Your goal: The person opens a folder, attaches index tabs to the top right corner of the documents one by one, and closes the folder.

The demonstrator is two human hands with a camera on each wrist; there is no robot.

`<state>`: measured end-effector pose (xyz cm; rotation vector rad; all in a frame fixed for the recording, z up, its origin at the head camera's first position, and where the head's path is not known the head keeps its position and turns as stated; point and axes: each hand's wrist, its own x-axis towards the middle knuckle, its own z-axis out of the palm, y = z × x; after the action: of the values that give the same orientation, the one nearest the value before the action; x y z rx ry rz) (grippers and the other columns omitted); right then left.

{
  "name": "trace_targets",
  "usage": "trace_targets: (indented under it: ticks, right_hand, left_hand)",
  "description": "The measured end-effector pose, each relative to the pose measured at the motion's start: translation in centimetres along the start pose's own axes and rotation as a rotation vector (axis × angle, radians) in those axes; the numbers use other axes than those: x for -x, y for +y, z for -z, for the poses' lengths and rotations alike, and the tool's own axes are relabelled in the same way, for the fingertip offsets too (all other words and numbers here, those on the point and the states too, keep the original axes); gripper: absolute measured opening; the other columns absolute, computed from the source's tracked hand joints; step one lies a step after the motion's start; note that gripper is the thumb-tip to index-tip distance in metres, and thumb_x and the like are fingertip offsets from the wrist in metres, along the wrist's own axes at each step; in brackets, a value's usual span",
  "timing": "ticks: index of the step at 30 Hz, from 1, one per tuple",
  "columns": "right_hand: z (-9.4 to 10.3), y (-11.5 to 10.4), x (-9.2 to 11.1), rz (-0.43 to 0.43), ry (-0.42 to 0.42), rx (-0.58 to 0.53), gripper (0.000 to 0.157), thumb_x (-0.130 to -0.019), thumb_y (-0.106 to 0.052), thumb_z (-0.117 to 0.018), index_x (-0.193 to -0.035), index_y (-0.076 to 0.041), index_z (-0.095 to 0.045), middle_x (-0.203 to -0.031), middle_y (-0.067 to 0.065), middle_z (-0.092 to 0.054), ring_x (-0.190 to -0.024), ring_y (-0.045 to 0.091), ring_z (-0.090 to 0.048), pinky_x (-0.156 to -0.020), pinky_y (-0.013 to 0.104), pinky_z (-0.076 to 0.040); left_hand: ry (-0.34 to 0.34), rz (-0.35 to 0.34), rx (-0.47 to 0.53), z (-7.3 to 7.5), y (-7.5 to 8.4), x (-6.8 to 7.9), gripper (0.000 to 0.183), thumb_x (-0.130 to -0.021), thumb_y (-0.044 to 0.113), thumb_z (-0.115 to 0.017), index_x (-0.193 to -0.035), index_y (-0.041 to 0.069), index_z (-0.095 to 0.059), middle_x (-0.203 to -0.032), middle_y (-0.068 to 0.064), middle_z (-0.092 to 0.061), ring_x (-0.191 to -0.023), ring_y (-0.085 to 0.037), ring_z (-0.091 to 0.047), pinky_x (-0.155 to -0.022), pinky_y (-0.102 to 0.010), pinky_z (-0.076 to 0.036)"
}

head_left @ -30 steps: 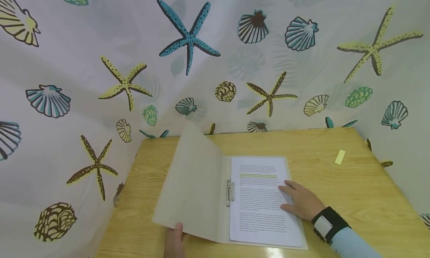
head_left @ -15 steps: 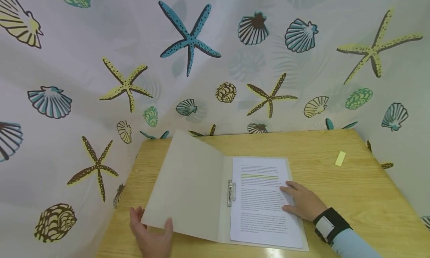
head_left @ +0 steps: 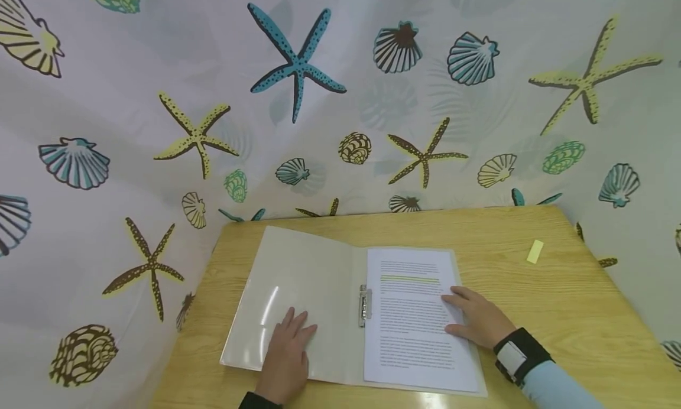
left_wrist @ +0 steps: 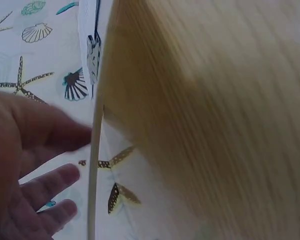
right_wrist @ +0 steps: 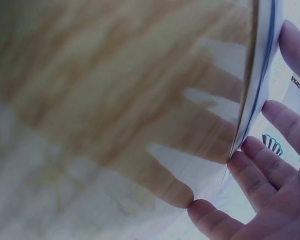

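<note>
A cream file folder (head_left: 324, 350) lies opened out on the wooden table, its cover spread to the left. My left hand (head_left: 287, 353) rests on that cover near its lower edge, fingers spread. Along the fold sits a metal clip (head_left: 364, 305). Printed sheets (head_left: 407, 320) lie on the folder's right side, with a yellow highlighted line (head_left: 409, 279) near the top. My right hand (head_left: 479, 317) lies over their right edge with its fingers straight; in the right wrist view the fingertips (right_wrist: 242, 155) are at the stack's edge and the table.
A small yellow paper strip (head_left: 535, 252) lies on the table (head_left: 574, 314) at the right. A white cloth (head_left: 340, 101) printed with starfish and shells hangs behind the table and along both sides.
The folder's cover has swung down to the left until it lies flat. My left hand has let go of its edge and come down on top of it. The right hand stays put.
</note>
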<state>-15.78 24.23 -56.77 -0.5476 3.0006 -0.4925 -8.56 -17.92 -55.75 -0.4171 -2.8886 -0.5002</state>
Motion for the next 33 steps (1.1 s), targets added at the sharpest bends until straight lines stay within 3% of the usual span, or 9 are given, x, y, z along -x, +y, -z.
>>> trace_targets:
  ticks: [4, 7, 12, 19, 33]
  right_hand:
    - [-0.1, 0.3, -0.1, 0.002, 0.009, 0.007, 0.07, -0.07, -0.041, -0.083, -0.129, -0.011, -0.061, -0.139, 0.021, -0.047, -0.123, 0.044, -0.048, -0.097, 0.057, -0.041]
    - [-0.1, 0.8, 0.0, 0.01, 0.012, 0.011, 0.07, -0.07, -0.04, -0.083, -0.13, -0.01, -0.061, -0.139, 0.022, -0.047, -0.122, 0.045, -0.049, -0.096, 0.057, -0.041]
    - [0.3, 1.9, 0.2, -0.016, -0.013, 0.016, 0.07, -0.07, -0.04, -0.083, -0.131, -0.011, -0.06, -0.14, 0.022, -0.045, -0.123, 0.046, -0.047, -0.096, 0.058, -0.041]
    - [1.0, 2.6, 0.2, -0.01, -0.044, -0.02, 0.071, -0.071, -0.04, -0.082, -0.132, -0.011, -0.059, -0.142, 0.022, -0.044, -0.124, 0.047, -0.045, -0.096, 0.059, -0.04]
    - [0.8, 2.8, 0.3, -0.014, -0.046, -0.019, 0.07, -0.072, -0.041, -0.081, -0.132, -0.011, -0.059, -0.143, 0.022, -0.043, -0.125, 0.047, -0.043, -0.098, 0.06, -0.038]
  left_hand:
    - [-0.165, -0.028, -0.059, -0.7, 1.5, -1.0, 0.061, -0.074, 0.041, -0.077, -0.128, 0.019, -0.061, -0.142, -0.013, -0.046, -0.139, -0.041, -0.026, -0.097, -0.078, -0.015]
    - [-0.213, -0.02, -0.096, -1.1, 2.3, -1.1, 0.077, -0.068, 0.059, -0.074, -0.133, 0.022, -0.057, -0.143, -0.015, -0.043, -0.138, -0.043, -0.026, -0.093, -0.081, -0.014]
    - [-0.263, -0.009, -0.061, -1.5, 3.2, -1.3, 0.086, -0.062, 0.064, -0.077, -0.134, 0.021, -0.056, -0.143, -0.013, -0.043, -0.137, -0.043, -0.028, -0.091, -0.081, -0.02]
    - [-0.396, 0.099, 0.02, -1.9, 4.0, -1.9, 0.088, -0.057, 0.065, -0.08, -0.13, 0.021, -0.06, -0.141, -0.012, -0.043, -0.135, -0.043, -0.03, -0.087, -0.082, -0.023]
    - [-0.429, 0.127, 0.035, -2.6, 3.7, -1.6, 0.09, -0.058, 0.067, -0.078, -0.132, 0.021, -0.059, -0.144, -0.011, -0.04, -0.137, -0.043, -0.026, -0.088, -0.082, -0.02]
